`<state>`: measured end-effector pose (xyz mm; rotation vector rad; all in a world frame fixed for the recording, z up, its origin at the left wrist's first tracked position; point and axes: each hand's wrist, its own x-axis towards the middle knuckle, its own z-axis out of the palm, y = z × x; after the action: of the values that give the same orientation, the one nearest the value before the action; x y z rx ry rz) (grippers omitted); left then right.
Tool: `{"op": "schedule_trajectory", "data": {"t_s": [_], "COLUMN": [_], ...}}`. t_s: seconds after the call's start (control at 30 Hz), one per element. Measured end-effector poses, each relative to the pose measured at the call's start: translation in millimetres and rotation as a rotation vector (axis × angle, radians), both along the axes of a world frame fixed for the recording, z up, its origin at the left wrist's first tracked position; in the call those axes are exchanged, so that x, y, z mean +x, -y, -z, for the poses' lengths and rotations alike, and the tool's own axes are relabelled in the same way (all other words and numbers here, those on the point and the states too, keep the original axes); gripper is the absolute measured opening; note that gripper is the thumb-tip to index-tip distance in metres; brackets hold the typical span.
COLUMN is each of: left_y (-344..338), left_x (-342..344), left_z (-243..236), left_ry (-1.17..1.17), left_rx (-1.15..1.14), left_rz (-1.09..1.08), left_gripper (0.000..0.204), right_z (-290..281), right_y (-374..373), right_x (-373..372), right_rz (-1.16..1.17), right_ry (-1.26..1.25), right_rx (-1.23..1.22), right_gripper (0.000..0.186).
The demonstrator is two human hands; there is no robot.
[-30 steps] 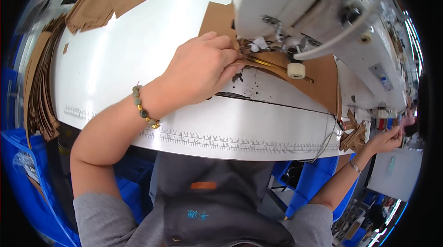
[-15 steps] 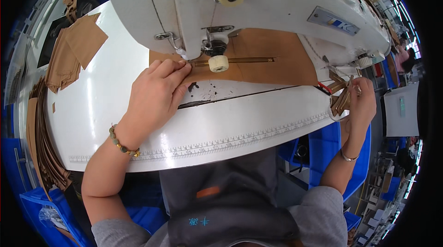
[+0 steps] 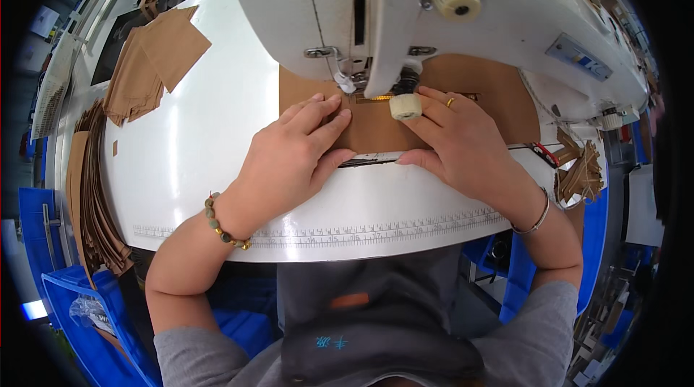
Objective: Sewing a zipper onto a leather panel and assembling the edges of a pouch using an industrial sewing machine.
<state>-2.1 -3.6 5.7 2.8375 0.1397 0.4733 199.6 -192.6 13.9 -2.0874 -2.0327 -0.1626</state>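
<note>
A brown, leather-like panel (image 3: 515, 94) lies flat on the white sewing table, partly beneath the head of a white sewing machine (image 3: 499, 4). A zipper with golden teeth (image 3: 374, 98) runs along a slot in the panel. My left hand (image 3: 285, 152) rests on the panel's left part, fingers stretched out, with fingertips just beside the needle area. Spread over the right part is my right hand (image 3: 470, 143), its fingertips close to a cream knob (image 3: 405, 106) and its thumb at the panel's near edge. The machine head hides part of the panel.
Brown panels (image 3: 137, 76) are piled at the far left, and a thick stack (image 3: 97, 199) hangs over the table's left edge. Brown strips (image 3: 580, 176) and a red-handled tool (image 3: 543, 154) lie at right. A printed ruler (image 3: 325, 234) follows the front edge. A blue bin (image 3: 101, 322) stands lower left.
My right hand has left the brown strips at the right and come down on the panel. My left hand remains on the panel near the needle. The whole view has shifted.
</note>
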Motion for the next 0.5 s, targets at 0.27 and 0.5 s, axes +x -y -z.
{"op": "schedule_trajectory", "data": {"t_s": [0.27, 0.5], "left_y": [-1, -1], "left_x": [3, 4], "left_z": [1, 0], "left_ry": [0.015, 0.040], "left_rx": [0.056, 0.100], "left_rz": [-0.003, -0.009], "left_gripper": [0.043, 0.043], "right_z": [8, 20], "right_y": [-29, -32], "right_x": [-13, -15], "right_rz": [-0.073, -0.119], "right_ry": [-0.145, -0.089], "right_rx": [0.096, 0.188], "right_gripper": [0.043, 0.043]}}
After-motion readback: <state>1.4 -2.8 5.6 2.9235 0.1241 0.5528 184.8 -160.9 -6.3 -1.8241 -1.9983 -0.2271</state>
